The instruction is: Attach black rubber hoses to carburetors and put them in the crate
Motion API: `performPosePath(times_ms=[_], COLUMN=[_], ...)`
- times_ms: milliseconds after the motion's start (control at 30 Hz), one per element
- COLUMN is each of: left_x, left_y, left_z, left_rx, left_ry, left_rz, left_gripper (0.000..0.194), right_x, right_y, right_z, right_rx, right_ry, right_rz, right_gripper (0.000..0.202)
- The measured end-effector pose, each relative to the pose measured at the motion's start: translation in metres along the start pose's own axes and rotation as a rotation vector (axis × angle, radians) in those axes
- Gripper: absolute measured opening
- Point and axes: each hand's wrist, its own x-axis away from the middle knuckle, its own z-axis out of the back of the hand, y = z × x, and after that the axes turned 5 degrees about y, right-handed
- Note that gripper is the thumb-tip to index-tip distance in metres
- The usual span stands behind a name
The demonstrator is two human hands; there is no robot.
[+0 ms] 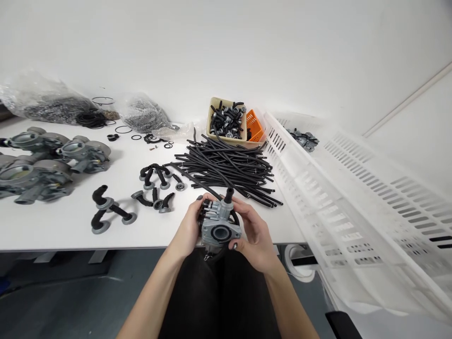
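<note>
White tabletop [148,236] meets a pale wall [158,47], slim black rubber hoses [226,169] heaped toward twelve o'clock. At six o'clock, over the front edge, a blocky grey cast-metal carburettor [216,220] is grasped between left hand [189,226] at its nine o'clock side and right hand [256,235] at three. Supporting both flanks seems steadiest; the curved black rubber tube [219,256] beneath is best left unpinched.
</note>
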Motion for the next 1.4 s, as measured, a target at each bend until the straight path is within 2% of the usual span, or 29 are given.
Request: performPosePath(times_ms=[100, 167, 233, 300, 467, 600, 733, 833, 867, 933, 1000, 1100, 1200, 1400], left_x=[-0.001, -0.001, -0.001, -0.001, 0.000, 0.001, -0.001, -0.002, -0.002, 0.000, 0.002, 0.004, 0.005, 0.006], left_y=[-0.002, -0.003, -0.002, 0.001, 0.008, 0.008, 0.002, -0.004, -0.004, -0.005, -0.003, -0.001, 0.000, 0.000], left_z=[0.002, 0.003, 0.003, 0.001, -0.002, -0.004, -0.007, -0.009, -0.010, -0.012, -0.014, -0.015, -0.017, -0.018], left_rx=[0.019, 0.020, 0.019, 0.032, 0.019, -0.028, -0.141, -0.214, -0.238, -0.275, -0.312, -0.396, -0.437, -0.447], left_ry=[0.091, 0.119, 0.069, -0.012, -0.112, -0.089, 0.093, 0.211, 0.248, 0.310, 0.351, 0.383, 0.386, 0.388], left_rz=[0.038, 0.064, 0.096, 0.138, 0.150, 0.110, 0.008, -0.071, -0.090, -0.122, -0.149, -0.194, -0.207, -0.209], left_gripper=[0.030, 0.029, 0.030, 0.034, 0.045, 0.048, 0.044, 0.043, 0.043, 0.044, 0.041, 0.035, 0.031, 0.029], right_x=[-0.009, -0.014, -0.017, -0.018, -0.020, -0.021, -0.008, 0.014, 0.021, 0.032, 0.036, 0.031, 0.026, 0.030], right_y=[-0.004, -0.004, -0.002, 0.002, 0.010, 0.016, 0.009, -0.012, -0.021, -0.036, -0.046, -0.048, -0.043, -0.033], right_z=[0.005, 0.006, 0.007, 0.006, 0.007, 0.009, 0.008, 0.002, -0.001, -0.009, -0.018, -0.026, -0.027, -0.028], right_rx=[0.042, 0.008, -0.031, -0.072, -0.163, -0.141, 0.076, 0.315, 0.381, 0.501, 0.611, 0.712, 0.776, 0.880], right_ry=[-0.093, -0.140, -0.177, -0.208, -0.196, -0.035, 0.252, 0.470, 0.472, 0.366, 0.252, 0.189, 0.190, 0.317], right_rz=[-0.020, -0.035, -0.026, -0.003, -0.011, 0.003, 0.033, 0.075, 0.079, 0.082, 0.066, 0.046, 0.108, 0.320], right_gripper=[0.060, 0.077, 0.098, 0.109, 0.107, 0.091, 0.063, 0.024, 0.014, 0.005, 0.008, 0.007, 0.013, 0.021])
